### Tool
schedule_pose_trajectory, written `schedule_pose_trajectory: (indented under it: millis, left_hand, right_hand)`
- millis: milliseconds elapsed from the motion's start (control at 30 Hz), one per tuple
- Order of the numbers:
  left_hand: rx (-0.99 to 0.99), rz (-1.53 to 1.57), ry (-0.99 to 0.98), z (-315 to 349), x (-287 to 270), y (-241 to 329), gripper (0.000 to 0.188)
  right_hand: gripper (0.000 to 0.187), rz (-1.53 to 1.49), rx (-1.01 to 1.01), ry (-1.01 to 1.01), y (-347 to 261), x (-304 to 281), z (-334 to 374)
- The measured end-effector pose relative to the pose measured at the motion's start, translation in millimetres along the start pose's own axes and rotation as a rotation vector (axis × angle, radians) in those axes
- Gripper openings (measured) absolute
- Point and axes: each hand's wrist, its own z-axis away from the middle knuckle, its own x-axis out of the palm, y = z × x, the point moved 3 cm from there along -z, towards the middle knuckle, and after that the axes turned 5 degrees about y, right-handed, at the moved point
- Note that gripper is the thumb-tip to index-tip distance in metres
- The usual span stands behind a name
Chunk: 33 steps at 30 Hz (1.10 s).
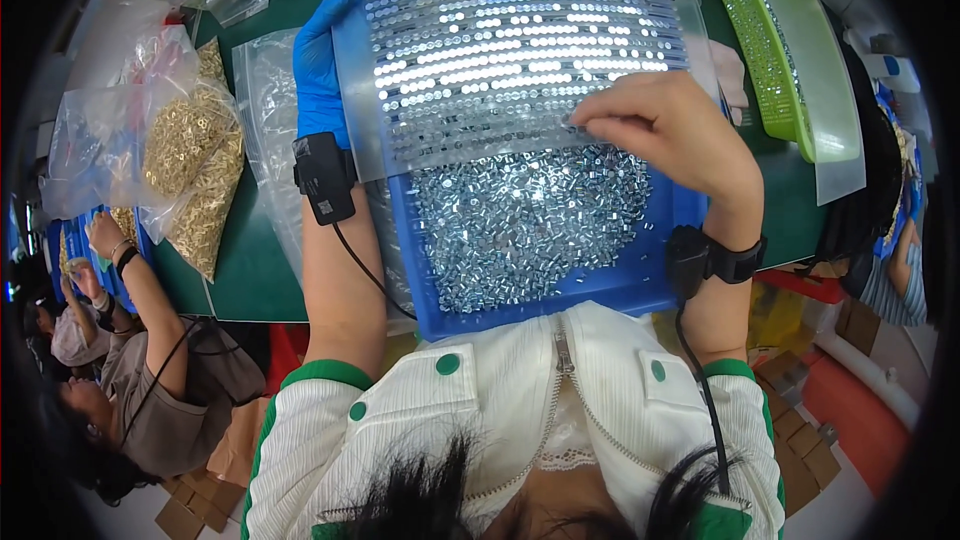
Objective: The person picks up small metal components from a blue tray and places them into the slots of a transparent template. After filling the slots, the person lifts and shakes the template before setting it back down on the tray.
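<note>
A clear plastic tray point(355, 90) with many rows of small shiny metal pieces lies tilted over the far part of a blue bin point(690, 202). My left hand point(322, 65), in a blue glove, grips the tray's left edge. Loose silvery metal pieces point(520, 225) are heaped in the bin below the tray's near edge. Over the tray's lower right rows is my bare right hand point(655, 125), its thumb and fingertips pinched together; whatever they hold is too small or hidden to make out. The lower rows look duller than the bright middle ones.
Clear bags of gold-coloured metal parts point(195, 155) lie on the green table point(250, 285) at left, beside flat plastic bags point(270, 100). A lime-green basket point(765, 50) stands at far right. At lower left, a co-worker point(175, 390) sits close by. Cables run from both my wrists.
</note>
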Motion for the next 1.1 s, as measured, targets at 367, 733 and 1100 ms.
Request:
schedule_pose_trajectory:
  millis: [367,733,1100]
  left_hand:
    - [-0.018,0.008,0.006,-4,-21,7,0.046]
    - [-0.003,-0.034,-0.014,2,0,3,0.044]
    - [-0.056,0.049,-0.254,5,2,3,0.043]
  right_hand:
    - [0.019,0.046,-0.157,-0.099,-19,20,-5]
    - [0.019,0.064,-0.165,-0.071,-17,20,-5]
    - [0.02,0.09,-0.142,-0.033,-17,18,-7]
